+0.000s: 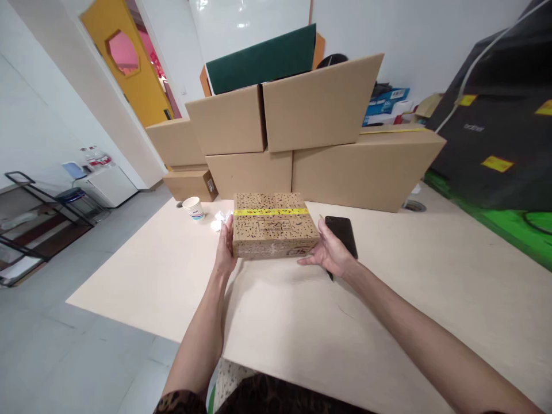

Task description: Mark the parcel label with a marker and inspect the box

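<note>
A speckled cardboard box (273,231) with a strip of yellow tape across its top is held between my two hands over the table (276,310). My left hand (225,248) presses along its left side. At the right front corner, my right hand (331,250) has the thumb up along the side and the fingers reaching toward the lower edge. Whether the box rests on the table or is slightly lifted, I cannot tell. A black phone (342,233) lies just beyond my right hand, and the tip of a dark thin object (330,276) shows below that hand.
A paper cup (193,208) and crumpled white tissue (218,222) are left of the box. Behind it, large plain cartons (319,106) are stacked like a wall, with a dark green box (263,59) on top. A black covered machine (495,126) stands at right.
</note>
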The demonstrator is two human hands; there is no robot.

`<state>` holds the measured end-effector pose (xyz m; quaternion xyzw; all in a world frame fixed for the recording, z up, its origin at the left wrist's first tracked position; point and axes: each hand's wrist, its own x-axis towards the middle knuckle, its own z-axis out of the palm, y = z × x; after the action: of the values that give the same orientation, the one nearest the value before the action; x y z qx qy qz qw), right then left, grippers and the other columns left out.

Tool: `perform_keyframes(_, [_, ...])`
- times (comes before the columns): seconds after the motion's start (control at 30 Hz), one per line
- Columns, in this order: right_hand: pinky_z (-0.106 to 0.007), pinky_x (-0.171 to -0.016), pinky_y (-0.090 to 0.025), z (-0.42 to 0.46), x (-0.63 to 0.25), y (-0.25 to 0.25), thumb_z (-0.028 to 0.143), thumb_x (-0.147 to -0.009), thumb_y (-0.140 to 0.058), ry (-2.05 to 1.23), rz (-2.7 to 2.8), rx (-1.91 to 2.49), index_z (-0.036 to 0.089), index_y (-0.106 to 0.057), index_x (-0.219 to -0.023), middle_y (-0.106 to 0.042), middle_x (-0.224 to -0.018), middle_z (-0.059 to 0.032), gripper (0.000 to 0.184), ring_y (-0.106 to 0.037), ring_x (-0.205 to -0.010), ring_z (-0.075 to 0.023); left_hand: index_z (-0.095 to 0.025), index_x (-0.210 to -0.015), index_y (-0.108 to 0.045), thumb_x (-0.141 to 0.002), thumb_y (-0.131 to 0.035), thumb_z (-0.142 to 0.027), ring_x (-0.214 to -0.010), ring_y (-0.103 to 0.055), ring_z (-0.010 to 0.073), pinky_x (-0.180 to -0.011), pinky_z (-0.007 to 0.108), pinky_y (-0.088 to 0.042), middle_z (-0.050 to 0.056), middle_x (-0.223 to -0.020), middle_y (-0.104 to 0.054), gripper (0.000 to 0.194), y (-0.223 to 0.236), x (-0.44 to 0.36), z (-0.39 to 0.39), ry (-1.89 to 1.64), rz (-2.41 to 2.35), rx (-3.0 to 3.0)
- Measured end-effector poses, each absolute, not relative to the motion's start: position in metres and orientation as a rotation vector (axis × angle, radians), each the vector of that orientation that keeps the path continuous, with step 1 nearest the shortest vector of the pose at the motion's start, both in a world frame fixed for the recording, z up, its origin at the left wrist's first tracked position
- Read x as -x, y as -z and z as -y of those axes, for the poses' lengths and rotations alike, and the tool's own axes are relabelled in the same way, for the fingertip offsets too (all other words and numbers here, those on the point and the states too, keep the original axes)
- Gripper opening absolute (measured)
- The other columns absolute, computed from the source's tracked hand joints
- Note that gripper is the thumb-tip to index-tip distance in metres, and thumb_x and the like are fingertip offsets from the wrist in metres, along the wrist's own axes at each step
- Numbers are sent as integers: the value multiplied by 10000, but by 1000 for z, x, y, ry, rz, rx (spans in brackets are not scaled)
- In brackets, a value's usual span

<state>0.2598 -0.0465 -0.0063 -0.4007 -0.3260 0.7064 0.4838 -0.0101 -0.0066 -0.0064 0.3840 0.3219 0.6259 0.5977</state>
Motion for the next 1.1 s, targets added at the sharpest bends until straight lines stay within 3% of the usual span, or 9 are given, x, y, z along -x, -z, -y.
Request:
perform_keyframes(0.17, [-327, -504, -615, 52, -258, -5, 707, -1008, -262, -1779, 882, 1054, 279, -502, -1472, -752, -1229, -164, 676, -769, -903, -284, -301, -1421, -611, -876, -634, -675, -1566, -332, 285, -1245, 422, -347, 23, -1597, -517, 661, 3, 11, 9, -1492, -713, -923])
perform_keyframes(0.3, [-285, -403, -558, 52, -253, -3, 643, -1039, -118, -1932, 852, 1089, 196, -533, -1410, -791, -1009, -167, 714, -762, -648, -239, -336, -1387, -634, -862, -637, -700, -1462, -464, 258, -1146, 385, -436, 23, -1551, -559, 640, -1, 12, 11, -1540, -613, -1031])
perform_keyframes(0.47, [-252, -415, -537, 54, -240, 12, 488, -1069, -358, -1982, 834, 1204, 136, -619, -1133, -753, -764, -116, 444, -731, -556, -209, -319, -1327, -667, -836, -636, -744, -1241, -602, 248, -1004, 370, -493, 63, -1421, -642, 651, -5, 7, 15, -1493, -615, -1240])
perform_keyframes(0.6, [-273, -430, -534, 50, -240, 27, 403, -939, -674, -1645, 932, 1377, 158, -635, -961, -723, -771, -86, 249, -696, -542, -192, -254, -1246, -719, -851, -570, -783, -1222, -616, 291, -968, 399, -483, 97, -1339, -700, 677, -3, 5, 13, -1406, -698, -1303])
perform_keyframes(0.7, [-240, -444, -501, 45, -246, 34, 326, -836, -783, -1314, 1038, 1425, 182, -673, -1002, -708, -811, -51, 246, -646, -584, -152, -244, -1241, -730, -861, -532, -800, -1180, -638, 295, -926, 396, -481, 105, -1318, -718, 702, 2, 6, 9, -1371, -782, -1252])
perform_keyframes(0.8, [-263, -533, -543, 42, -250, 38, 418, -822, -769, -1145, 1091, 1324, 197, -701, -1073, -720, -881, -54, 341, -653, -708, -170, -247, -1283, -717, -880, -478, -814, -1206, -632, 305, -952, 408, -476, 106, -1375, -695, 735, 6, 5, 9, -1309, -815, -1278])
perform_keyframes(0.97, [-353, -722, -601, 46, -244, 37, 619, -822, -708, -1226, 1131, 1072, 256, -695, -1233, -715, -1275, -87, 549, -681, -1035, -254, -296, -1404, -644, -926, -458, -768, -1399, -517, 335, -1104, 469, -425, 70, -1548, -568, 697, 5, -2, 17, -1206, -734, -1433])
perform_keyframes(1.1, [-422, -860, -589, 48, -239, 39, 668, -848, -638, -1367, 1013, 825, 294, -706, -1150, -728, -1280, -57, 485, -648, -1181, -287, -305, -1340, -700, -956, -468, -714, -1546, -335, 335, -1230, 511, -307, 50, -1638, -455, 607, 2, 0, 21, -1249, -687, -1573])
